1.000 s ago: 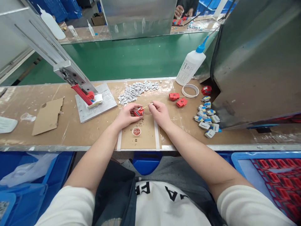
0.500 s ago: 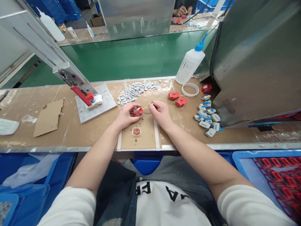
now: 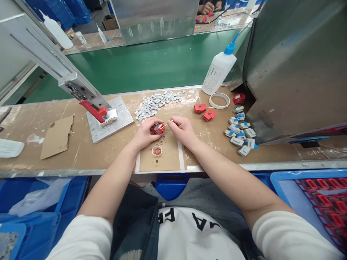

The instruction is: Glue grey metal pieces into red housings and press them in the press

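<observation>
Now the left hand is pinching a red part. The right hand, at its three o'clock, is gripping a thin stick touching the part.

Two loose red parts mid-bench, one tape ring, one near squeeze bottle, two far-left bottles, one small cup, one cardboard scrap.

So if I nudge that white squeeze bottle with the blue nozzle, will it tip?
Probably yes: the squeeze bottle is tall on a narrow base and already leans back. Its plastic body likely dents under a firm grip. How full it is I cannot tell, so its weight is uncertain.
</observation>
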### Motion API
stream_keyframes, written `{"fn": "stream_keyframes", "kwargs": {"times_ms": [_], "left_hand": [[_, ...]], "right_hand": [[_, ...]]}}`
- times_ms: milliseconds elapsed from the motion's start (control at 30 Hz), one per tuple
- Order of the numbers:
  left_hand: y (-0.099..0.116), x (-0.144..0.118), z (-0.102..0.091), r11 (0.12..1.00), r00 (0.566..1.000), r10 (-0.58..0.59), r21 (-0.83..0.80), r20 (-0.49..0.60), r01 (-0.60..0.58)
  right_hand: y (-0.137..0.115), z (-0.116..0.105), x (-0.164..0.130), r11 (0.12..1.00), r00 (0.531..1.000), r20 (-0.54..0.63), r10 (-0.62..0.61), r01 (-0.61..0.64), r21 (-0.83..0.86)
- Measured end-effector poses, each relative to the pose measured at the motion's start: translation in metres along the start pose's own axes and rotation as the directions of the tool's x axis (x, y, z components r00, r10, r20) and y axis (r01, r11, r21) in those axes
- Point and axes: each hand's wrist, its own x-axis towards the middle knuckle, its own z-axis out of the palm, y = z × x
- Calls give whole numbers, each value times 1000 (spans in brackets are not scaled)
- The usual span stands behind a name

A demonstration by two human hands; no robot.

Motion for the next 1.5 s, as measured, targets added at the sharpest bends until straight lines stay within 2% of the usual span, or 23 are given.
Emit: {"fn": "stream_keyframes", "kwargs": {"times_ms": [100,167,233,300,400,500,567,600,667,733,800,833,900,1133,1500], "left_hand": [[-4,0,2,998,1000,-18,-58,-23,17],[-7,0,3,992,998,-47,-116,-52,40],[-11,-1,5,986,996,-63,-157,-69,52],[-14,-1,6,983,995,-68,-175,-69,55],[-16,-1,6,982,996,-57,-183,-63,45],[-15,-1,6,981,997,-44,-190,-59,32],[-13,-1,6,980,997,-41,-195,-60,29],[-13,-1,6,980,997,-41,-196,-60,29],[-11,-2,6,979,998,-45,-199,-54,33],[-10,-2,5,979,998,-51,-197,-40,42],[-8,-2,5,982,998,-55,-185,-31,49],[-7,-2,4,983,998,-55,-174,-27,50],[-6,-2,4,987,998,-54,-150,-22,50],[-2,-1,2,995,999,-45,-94,-21,43],[-3,-1,1,997,999,-41,-68,-10,41]], "right_hand": [[-5,-3,-2,999,999,-19,-42,43,16],[-8,-4,-6,991,987,94,-131,128,45],[-11,-3,-11,971,929,281,-241,230,70],[-12,0,-16,951,856,426,-295,305,45],[-11,5,-21,934,804,527,-275,353,-52],[-10,7,-22,930,789,558,-258,359,-77],[-11,6,-21,941,814,517,-266,336,-45],[-11,5,-20,949,841,469,-269,315,-21],[-11,2,-16,968,920,308,-242,250,13],[-11,0,-12,988,982,102,-156,154,22],[-9,-1,-8,998,997,-46,-58,59,21],[-8,-1,-6,999,996,-81,-23,25,20],[-4,0,-3,1000,997,-80,11,-10,12],[2,3,-1,999,999,38,36,-35,-29],[0,3,-2,999,1000,-10,1,-2,-53]]}}
